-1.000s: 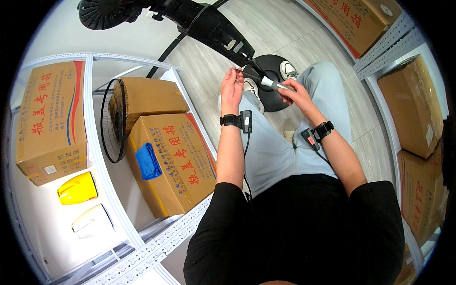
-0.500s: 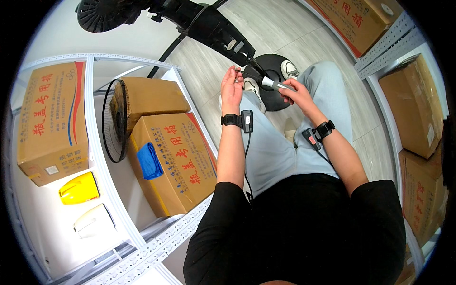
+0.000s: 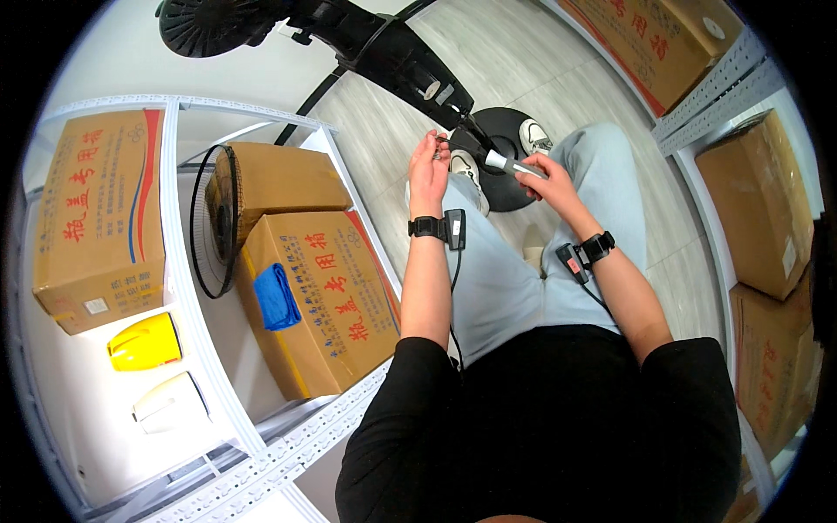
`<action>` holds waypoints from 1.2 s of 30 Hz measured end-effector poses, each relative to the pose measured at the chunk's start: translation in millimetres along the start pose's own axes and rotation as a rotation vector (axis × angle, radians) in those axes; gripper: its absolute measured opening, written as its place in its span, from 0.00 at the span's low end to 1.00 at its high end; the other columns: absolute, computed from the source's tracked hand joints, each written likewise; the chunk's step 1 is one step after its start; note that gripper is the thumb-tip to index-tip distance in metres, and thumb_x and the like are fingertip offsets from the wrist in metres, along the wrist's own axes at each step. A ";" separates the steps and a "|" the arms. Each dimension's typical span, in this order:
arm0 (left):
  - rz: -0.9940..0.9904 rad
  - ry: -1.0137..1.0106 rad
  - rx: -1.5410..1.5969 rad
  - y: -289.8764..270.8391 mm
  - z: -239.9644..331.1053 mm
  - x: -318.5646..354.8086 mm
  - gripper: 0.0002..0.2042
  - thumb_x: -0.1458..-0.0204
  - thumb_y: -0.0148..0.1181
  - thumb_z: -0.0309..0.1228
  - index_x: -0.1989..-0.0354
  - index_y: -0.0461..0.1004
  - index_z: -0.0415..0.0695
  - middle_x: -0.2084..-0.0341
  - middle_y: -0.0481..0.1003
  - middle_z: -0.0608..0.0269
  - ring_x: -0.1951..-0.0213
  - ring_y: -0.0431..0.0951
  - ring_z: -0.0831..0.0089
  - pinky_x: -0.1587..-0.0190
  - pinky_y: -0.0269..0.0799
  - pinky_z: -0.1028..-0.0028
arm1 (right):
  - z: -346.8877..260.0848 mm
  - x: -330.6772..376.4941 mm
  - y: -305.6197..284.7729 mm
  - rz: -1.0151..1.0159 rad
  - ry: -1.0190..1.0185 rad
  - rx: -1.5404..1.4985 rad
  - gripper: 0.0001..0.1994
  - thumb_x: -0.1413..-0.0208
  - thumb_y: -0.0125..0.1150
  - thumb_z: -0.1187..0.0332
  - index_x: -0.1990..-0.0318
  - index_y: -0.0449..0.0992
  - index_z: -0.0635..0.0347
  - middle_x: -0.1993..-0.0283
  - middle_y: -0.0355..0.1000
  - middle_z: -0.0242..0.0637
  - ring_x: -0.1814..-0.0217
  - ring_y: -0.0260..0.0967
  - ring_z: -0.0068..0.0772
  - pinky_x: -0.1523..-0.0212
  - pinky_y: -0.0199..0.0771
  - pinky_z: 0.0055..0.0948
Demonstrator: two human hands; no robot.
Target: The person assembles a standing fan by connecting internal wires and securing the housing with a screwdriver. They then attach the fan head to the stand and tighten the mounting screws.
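**A:** Where does the work stand?

**B:** The person sits over a black standing fan [image 3: 384, 52] that leans across the floor. The right hand [image 3: 545, 174] is wrapped around a screwdriver with a grey handle [image 3: 513, 163], fingers closed on it, and its tip points at the lower end of the fan's black column, just above the round black base [image 3: 510, 139].

**A:** And the other hand?

**B:** The left hand [image 3: 429, 170] is up beside the same joint, on the side away from the base. Its fingertips are pinched together on something small and metallic. It is too small to tell whether that is a screw or another fitting.

**A:** So which step is this?

**B:** I judge it a fastening step at the joint where column meets base: tool brought to the spot, a small part held ready beside it. Whether the part is going in or has come out, the view does not settle.

**A:** What does the next move ask for?

**B:** Fine alignment, I think. The tip must seat squarely at the joint, and the pinched piece must not slip, since it would drop to the floor near the base, by the white shoe [image 3: 534, 135].

**A:** Anything else around?

**B:** A white shelf rack [image 3: 174, 261] stands well apart from the base, with cardboard boxes [image 3: 318, 296], a blue cloth [image 3: 276, 296] and a loose fan grille [image 3: 214, 218].
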State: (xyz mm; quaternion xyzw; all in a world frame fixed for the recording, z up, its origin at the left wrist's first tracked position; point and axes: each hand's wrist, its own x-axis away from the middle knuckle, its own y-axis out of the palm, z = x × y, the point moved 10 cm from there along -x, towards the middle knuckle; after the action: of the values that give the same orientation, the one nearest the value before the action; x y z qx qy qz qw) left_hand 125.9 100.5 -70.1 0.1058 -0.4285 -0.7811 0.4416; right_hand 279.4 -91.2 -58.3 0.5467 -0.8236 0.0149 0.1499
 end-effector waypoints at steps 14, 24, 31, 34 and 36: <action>0.046 -0.036 -0.011 -0.4 -1.0 5.6 0.10 0.41 0.54 0.26 0.54 0.68 0.34 0.60 0.73 0.53 0.65 0.74 0.74 0.64 0.72 0.80 | -91.3 37.1 8.4 0.169 -0.461 0.512 0.15 0.52 0.65 0.65 0.57 0.72 0.58 0.67 0.73 0.40 0.66 0.72 0.38 0.64 0.70 0.31; -0.095 0.026 0.217 143.9 52.9 25.8 0.11 0.40 0.55 0.30 0.53 0.70 0.36 0.62 0.73 0.58 0.68 0.70 0.78 0.67 0.68 0.81 | -182.5 80.4 11.6 0.263 -0.419 0.495 0.17 0.49 0.65 0.64 0.55 0.71 0.61 0.63 0.74 0.43 0.63 0.73 0.39 0.61 0.71 0.32; -0.165 0.081 0.204 232.8 98.4 19.6 0.13 0.40 0.55 0.29 0.51 0.71 0.35 0.60 0.74 0.57 0.68 0.70 0.81 0.67 0.67 0.82 | -266.2 92.1 13.5 0.349 -0.475 0.602 0.19 0.45 0.63 0.64 0.46 0.73 0.56 0.68 0.72 0.34 0.72 0.67 0.22 0.70 0.65 0.22; -0.172 0.083 0.240 243.9 105.7 12.0 0.11 0.40 0.54 0.27 0.52 0.71 0.35 0.60 0.74 0.57 0.69 0.69 0.81 0.68 0.67 0.82 | -288.5 90.0 16.3 0.360 -0.520 0.648 0.19 0.44 0.63 0.64 0.45 0.74 0.56 0.76 0.68 0.27 0.78 0.64 0.15 0.76 0.62 0.19; -0.176 0.077 0.276 246.3 109.3 7.1 0.10 0.41 0.55 0.26 0.53 0.71 0.36 0.60 0.74 0.57 0.69 0.69 0.80 0.69 0.66 0.82 | -298.6 85.6 20.9 0.353 -0.541 0.678 0.19 0.44 0.63 0.64 0.46 0.74 0.56 0.77 0.68 0.27 0.78 0.64 0.15 0.76 0.62 0.19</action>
State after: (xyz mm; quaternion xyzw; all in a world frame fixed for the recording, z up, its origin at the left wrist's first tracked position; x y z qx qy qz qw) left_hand 209.9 98.2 186.0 0.2324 -0.5037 -0.7459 0.3687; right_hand 298.8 -103.2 252.2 0.4004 -0.8623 0.1656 -0.2621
